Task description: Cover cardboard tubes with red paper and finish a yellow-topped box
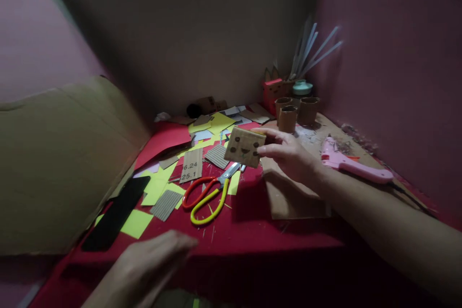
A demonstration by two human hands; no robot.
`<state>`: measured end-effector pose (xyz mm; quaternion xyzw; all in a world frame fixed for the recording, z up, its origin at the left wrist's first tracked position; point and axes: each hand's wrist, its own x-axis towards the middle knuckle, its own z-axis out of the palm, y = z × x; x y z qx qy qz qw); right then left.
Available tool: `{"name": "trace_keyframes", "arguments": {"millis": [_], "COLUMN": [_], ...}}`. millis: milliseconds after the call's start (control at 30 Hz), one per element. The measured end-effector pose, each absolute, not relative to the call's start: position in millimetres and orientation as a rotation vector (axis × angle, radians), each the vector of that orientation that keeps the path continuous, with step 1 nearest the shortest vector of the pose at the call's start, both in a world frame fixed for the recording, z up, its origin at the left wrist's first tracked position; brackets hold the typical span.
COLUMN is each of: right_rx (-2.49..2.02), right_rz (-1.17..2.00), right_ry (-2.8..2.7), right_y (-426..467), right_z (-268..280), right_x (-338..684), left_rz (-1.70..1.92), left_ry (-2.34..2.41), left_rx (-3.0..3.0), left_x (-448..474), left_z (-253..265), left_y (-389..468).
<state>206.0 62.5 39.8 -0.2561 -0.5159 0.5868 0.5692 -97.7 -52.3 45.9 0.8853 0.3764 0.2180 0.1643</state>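
Observation:
My right hand (285, 154) is closed on a small square cardboard piece with a drawn face (242, 148), gripping its right edge above the table. Dark dots and a smiling mouth are drawn on the side facing me. My left hand (151, 260), empty as far as I can see, hovers at the table's front edge; blur smears its fingers. Scissors (209, 197) with red and yellow handles lie between the hands, blades pointing toward the cardboard piece. Below my right wrist rests a flat cardboard sheet (288, 199).
A pink glue gun (355, 163) with a cable lies at right. Cardboard tubes (288, 119), a red cat-eared box (271, 94) and white sticks (317, 48) stand behind. Paper scraps (159, 185), a black flat object (117, 214) and red paper (164, 142) cover the left side.

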Motion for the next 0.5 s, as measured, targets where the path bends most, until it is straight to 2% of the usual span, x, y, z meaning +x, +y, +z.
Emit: {"name": "trace_keyframes", "arguments": {"millis": [133, 200, 333, 500], "right_rx": [-0.636, -0.669, -0.688, -0.667], "right_rz": [1.370, 1.351, 1.338, 1.400], "right_ry": [-1.235, -1.227, -1.240, -1.212], "right_y": [59, 59, 60, 62], "right_z": [36, 37, 38, 34], "right_x": [203, 204, 206, 207], "left_rz": [0.602, 0.321, 0.258, 0.250], "left_ry": [1.213, 1.169, 1.102, 1.059], "left_rx": [2.899, 3.086, 3.116, 3.102], "left_x": [-53, -23, 16, 18], "left_z": [43, 32, 17, 16], "left_y": [-23, -4, 25, 23]}}
